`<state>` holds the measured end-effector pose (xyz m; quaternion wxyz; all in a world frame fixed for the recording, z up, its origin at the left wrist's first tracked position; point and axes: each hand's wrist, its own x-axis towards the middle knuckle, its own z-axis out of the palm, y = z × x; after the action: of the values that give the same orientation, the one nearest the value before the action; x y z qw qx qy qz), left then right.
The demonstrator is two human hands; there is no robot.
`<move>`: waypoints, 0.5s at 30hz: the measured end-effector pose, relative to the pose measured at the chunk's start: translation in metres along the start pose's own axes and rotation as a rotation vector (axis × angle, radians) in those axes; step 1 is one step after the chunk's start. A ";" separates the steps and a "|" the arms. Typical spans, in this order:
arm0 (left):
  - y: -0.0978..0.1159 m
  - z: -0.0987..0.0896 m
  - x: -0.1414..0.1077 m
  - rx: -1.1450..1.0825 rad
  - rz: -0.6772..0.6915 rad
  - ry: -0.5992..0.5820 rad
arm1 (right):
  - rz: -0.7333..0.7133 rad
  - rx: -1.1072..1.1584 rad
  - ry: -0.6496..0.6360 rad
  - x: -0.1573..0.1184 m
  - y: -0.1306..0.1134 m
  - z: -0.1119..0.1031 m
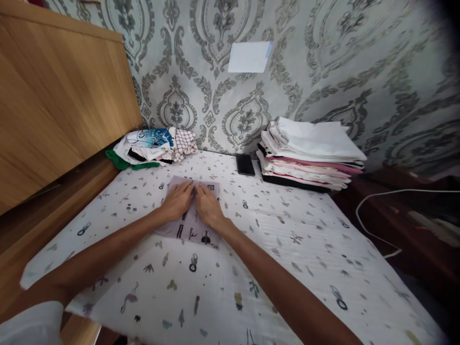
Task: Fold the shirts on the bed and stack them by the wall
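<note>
A folded mauve garment [194, 230] with small black prints lies on the bed-like surface in front of me. My left hand [178, 200] rests on its left half, fingers stretched toward the upper middle. On the other half, my right hand [208, 206] presses down with its fingers slightly bent, the tips close to those of the left. Both hands touch the garment from above, near a seam or fold that runs down its middle. The part under my palms is hidden.
Patterned white sheet [287, 249] covers the surface. Back right stands a tall stack of folded clothes [309, 153], with a black phone [245, 165] beside it. At back left lies a looser clothes pile [154, 148], near a wooden panel [64, 96]. A white cable [362, 230] hangs at right.
</note>
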<state>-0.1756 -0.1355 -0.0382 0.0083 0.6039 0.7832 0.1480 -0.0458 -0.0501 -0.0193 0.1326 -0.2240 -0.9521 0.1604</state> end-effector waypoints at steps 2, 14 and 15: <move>0.000 0.011 -0.003 0.047 -0.045 -0.019 | -0.029 -0.055 -0.074 0.011 0.016 0.009; -0.022 -0.016 -0.005 0.113 -0.312 -0.143 | 0.120 -0.074 -0.169 0.027 0.055 0.007; -0.021 -0.020 -0.007 0.134 -0.309 -0.116 | 0.129 -0.067 -0.162 0.028 0.057 0.007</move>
<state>-0.1969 -0.1517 -0.0257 0.0360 0.4831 0.8729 0.0574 -0.0499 0.0095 -0.0411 0.0370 -0.2756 -0.9481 0.1544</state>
